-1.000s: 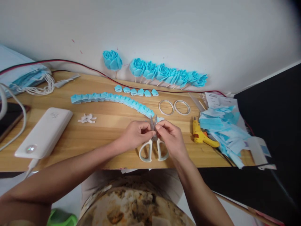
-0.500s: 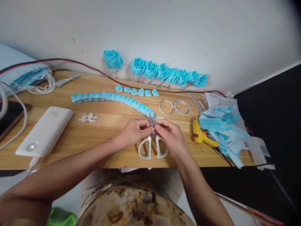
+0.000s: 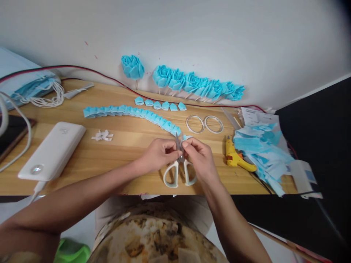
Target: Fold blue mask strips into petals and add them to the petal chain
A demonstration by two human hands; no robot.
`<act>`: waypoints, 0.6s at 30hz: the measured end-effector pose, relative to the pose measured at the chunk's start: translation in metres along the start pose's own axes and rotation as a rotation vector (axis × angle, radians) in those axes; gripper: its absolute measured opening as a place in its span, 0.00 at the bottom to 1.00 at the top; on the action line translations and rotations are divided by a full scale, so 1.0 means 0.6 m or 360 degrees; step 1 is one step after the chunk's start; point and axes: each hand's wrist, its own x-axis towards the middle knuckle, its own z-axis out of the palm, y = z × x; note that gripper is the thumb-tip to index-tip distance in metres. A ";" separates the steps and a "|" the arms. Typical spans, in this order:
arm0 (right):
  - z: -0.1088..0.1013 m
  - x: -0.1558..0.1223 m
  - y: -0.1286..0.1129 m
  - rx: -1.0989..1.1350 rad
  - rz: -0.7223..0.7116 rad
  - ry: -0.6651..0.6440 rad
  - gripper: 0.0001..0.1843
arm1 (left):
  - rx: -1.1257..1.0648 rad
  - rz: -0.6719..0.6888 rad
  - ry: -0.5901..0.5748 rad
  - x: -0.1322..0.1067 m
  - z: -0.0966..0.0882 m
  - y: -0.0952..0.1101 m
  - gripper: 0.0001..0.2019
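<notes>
My left hand (image 3: pixel 157 155) and my right hand (image 3: pixel 199 157) meet fingertip to fingertip at the table's front middle. Both are pinched closed over the blades of white-handled scissors (image 3: pixel 178 173), which lie with their handles toward me. What the fingers pinch is too small to name. Just beyond the fingertips ends a long curved chain of folded light-blue petals (image 3: pixel 131 112). A short row of loose blue petals (image 3: pixel 160 105) lies further back.
Blue paper flowers on sticks (image 3: pixel 192 82) lean on the wall. Two tape rings (image 3: pixel 204 124), a yellow glue gun (image 3: pixel 237 159) and a heap of blue sheets (image 3: pixel 260 149) lie right. A white power bank (image 3: pixel 53 151), white scraps (image 3: pixel 102 136) and face masks (image 3: pixel 33 89) lie left.
Both hands and the scissors stay in nearly the same place; only the fingertips shift slightly over the blades.
</notes>
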 end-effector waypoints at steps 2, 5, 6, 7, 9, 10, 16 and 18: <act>0.001 0.001 0.002 0.0014 0.0000 0.0007 0.16 | 0.0003 0.0011 0.0002 0.001 0.000 -0.002 0.15; -0.003 0.003 0.003 0.0031 0.0044 -0.0027 0.15 | -0.0006 -0.0027 0.0007 0.002 -0.001 -0.003 0.15; -0.008 0.003 0.002 0.0034 0.0059 -0.0062 0.15 | -0.0016 -0.0050 0.0006 0.002 -0.001 -0.002 0.15; -0.013 0.004 0.002 0.0042 0.0070 -0.0106 0.15 | -0.0028 -0.0074 0.0004 0.002 -0.001 -0.001 0.15; -0.024 0.005 -0.001 0.0083 0.0077 -0.0169 0.14 | -0.0043 -0.0111 0.0015 0.002 -0.001 0.001 0.14; -0.029 0.006 -0.002 0.0107 0.0074 -0.0175 0.14 | -0.0042 -0.0123 0.0022 0.002 -0.001 0.002 0.14; -0.024 0.011 -0.006 -0.0036 -0.0122 -0.0063 0.13 | 0.0000 -0.0123 0.0025 0.001 0.000 0.005 0.15; -0.015 0.014 -0.006 -0.0108 -0.0184 0.0001 0.13 | 0.0036 -0.0106 0.0020 0.001 0.000 0.005 0.15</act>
